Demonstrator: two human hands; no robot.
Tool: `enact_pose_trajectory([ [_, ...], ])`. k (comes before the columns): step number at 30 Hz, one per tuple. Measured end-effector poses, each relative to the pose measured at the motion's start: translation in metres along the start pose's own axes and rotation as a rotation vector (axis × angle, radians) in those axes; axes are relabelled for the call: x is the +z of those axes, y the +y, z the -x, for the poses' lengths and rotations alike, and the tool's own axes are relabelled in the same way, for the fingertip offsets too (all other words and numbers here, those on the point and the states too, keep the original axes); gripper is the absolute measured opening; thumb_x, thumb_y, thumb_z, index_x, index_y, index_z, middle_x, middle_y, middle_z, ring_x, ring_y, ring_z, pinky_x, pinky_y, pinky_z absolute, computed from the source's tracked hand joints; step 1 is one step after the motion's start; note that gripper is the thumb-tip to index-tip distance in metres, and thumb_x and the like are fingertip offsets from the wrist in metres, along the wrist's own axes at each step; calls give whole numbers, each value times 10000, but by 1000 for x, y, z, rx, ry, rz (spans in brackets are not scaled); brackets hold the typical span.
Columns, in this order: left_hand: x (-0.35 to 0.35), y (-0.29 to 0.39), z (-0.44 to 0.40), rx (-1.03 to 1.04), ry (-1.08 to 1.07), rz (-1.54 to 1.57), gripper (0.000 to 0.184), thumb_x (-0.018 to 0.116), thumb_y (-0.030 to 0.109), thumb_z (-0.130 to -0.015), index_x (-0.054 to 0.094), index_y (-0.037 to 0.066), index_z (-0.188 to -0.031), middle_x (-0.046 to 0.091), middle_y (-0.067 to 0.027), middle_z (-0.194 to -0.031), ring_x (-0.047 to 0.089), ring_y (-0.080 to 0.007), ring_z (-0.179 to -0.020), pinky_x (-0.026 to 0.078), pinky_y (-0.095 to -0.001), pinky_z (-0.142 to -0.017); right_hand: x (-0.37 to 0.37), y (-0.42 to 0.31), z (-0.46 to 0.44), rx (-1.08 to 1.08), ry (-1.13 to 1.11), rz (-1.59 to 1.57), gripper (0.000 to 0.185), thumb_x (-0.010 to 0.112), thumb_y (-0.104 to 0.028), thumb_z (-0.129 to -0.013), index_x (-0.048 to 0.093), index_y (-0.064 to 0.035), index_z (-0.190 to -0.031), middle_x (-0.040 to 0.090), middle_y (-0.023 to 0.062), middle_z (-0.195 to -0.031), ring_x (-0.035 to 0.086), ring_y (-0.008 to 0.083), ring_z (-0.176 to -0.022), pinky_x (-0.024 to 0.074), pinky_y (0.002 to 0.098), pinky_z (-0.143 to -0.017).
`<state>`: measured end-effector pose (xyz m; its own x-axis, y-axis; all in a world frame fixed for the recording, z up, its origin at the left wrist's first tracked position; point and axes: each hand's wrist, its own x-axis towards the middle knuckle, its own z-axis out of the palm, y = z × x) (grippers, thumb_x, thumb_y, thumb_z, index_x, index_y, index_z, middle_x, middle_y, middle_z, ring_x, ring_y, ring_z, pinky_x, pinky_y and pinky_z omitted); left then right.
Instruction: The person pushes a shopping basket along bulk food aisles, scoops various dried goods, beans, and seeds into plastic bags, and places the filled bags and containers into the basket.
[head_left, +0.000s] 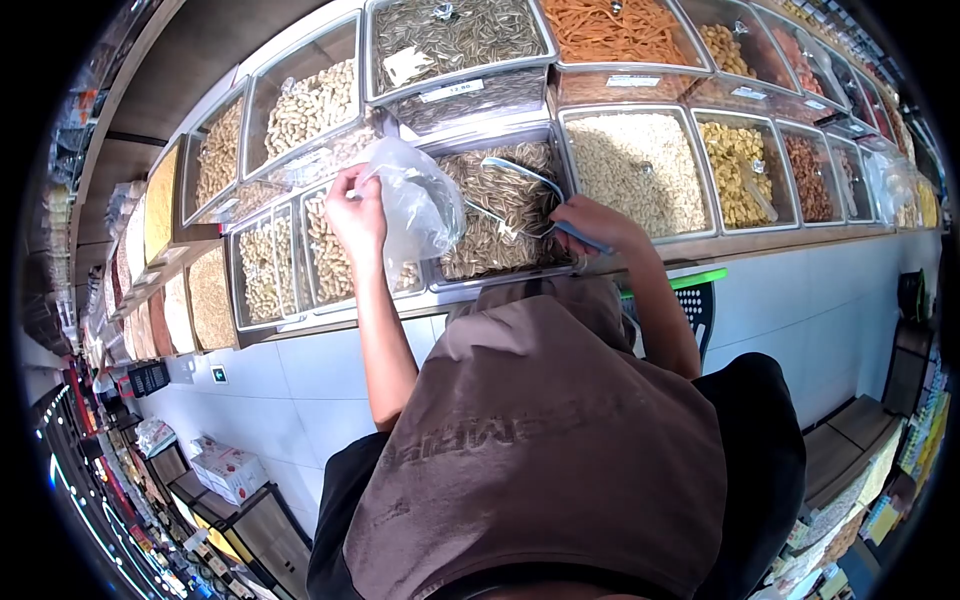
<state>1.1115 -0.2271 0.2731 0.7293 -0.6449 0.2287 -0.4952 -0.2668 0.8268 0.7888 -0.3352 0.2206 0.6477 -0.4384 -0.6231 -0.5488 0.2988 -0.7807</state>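
Observation:
My left hand (357,212) is closed on the edge of a thin, clear plastic bag (408,205). The bag hangs beside and partly over the left edge of an open bin of striped sunflower seeds (480,258). At that bin's right side, my right hand (597,222) is wrapped round the blue-grey handle of what looks like a clear scoop (524,167). The scoop's pale edges lie among the seeds, and seeds show between them. Some fingers of the right hand are hidden.
Neighbouring bins hold peanuts (312,105), pale kernels (640,170) and yellow snacks (735,165). A lidded bin of dark seeds (455,40) stands behind. A green-edged black perforated basket or stool (695,300) is below the counter at right. A box (228,470) sits at lower left.

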Motion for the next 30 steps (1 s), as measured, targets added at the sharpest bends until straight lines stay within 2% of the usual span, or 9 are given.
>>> enact_pose_trajectory([
  [3, 10, -7, -5, 45, 12, -267, 190, 722, 192, -797, 735, 76, -947, 705, -168, -777, 675, -285, -660, 513, -370, -672, -6, -20, 12, -11, -88, 72, 435, 479, -322, -928, 593, -6, -650, 516, 59, -473, 471, 143, -355, 376, 275, -353],
  [12, 20, 24, 1, -94, -109, -269, 202, 698, 181, -818, 735, 22, -938, 667, -167, -682, 624, -225, -592, 492, -375, -630, 7, -58, 20, -84, -268, 136, 436, 477, -315, -940, 599, 1, -666, 546, 74, -489, 481, 148, -352, 382, 276, -353],
  [18, 21, 40, 13, -105, -218, -364, 236, 682, 228, -837, 738, 30, -953, 681, -213, -739, 681, -355, -715, 516, -423, -696, 32, -67, -4, -94, -298, 177, 439, 453, -342, -939, 611, -3, -710, 555, 89, -496, 496, 149, -364, 393, 285, -372],
  [20, 25, 32, 20, 46, -214, -398, 261, 670, 234, -849, 727, 10, -971, 684, -243, -797, 679, -397, -817, 523, -451, -747, 38, -66, -17, -110, -282, 189, 446, 448, -354, -945, 608, 3, -728, 561, 97, -504, 508, 162, -374, 414, 306, -393],
  [22, 29, 47, 31, 77, -219, -466, 275, 650, 224, -865, 715, -24, -962, 678, -264, -795, 683, -389, -821, 525, -452, -747, 41, -72, -26, -172, -346, 241, 454, 436, -350, -951, 607, 15, -741, 568, 101, -514, 519, 172, -386, 423, 321, -406],
  [26, 36, 87, 61, 33, -394, -56, 246, 602, 165, -894, 705, -56, -922, 678, -244, -729, 712, -305, -706, 533, -410, -692, 46, -90, -29, -171, -318, 248, 457, 404, -307, -967, 602, 40, -745, 603, 127, -586, 559, 182, -438, 426, 323, -406],
  [27, 40, 85, 64, -28, -500, 31, 262, 554, 152, -940, 691, -70, -960, 697, -193, -727, 710, -224, -666, 540, -365, -630, 48, -83, -44, -233, -305, 212, 431, 403, -274, -961, 598, 46, -749, 611, 129, -610, 562, 185, -445, 435, 326, -416],
  [28, 47, 85, 71, -236, -637, 433, 278, 506, 152, -988, 690, -56, -997, 671, -110, -669, 650, -167, -543, 524, -298, -529, 50, -84, -52, -263, -305, 216, 332, 434, -231, -971, 572, 9, -790, 575, 85, -594, 517, 136, -429, 402, 295, -381],
  [30, 55, 86, 80, -242, -604, 615, 296, 456, 177, -1027, 665, -27, -1080, 558, -16, -573, 499, -103, -400, 445, -223, -407, 58, -76, -64, -400, -232, 135, 185, 510, -141, -929, 587, 8, -853, 578, 78, -603, 526, 134, -449, 411, 281, -391],
])
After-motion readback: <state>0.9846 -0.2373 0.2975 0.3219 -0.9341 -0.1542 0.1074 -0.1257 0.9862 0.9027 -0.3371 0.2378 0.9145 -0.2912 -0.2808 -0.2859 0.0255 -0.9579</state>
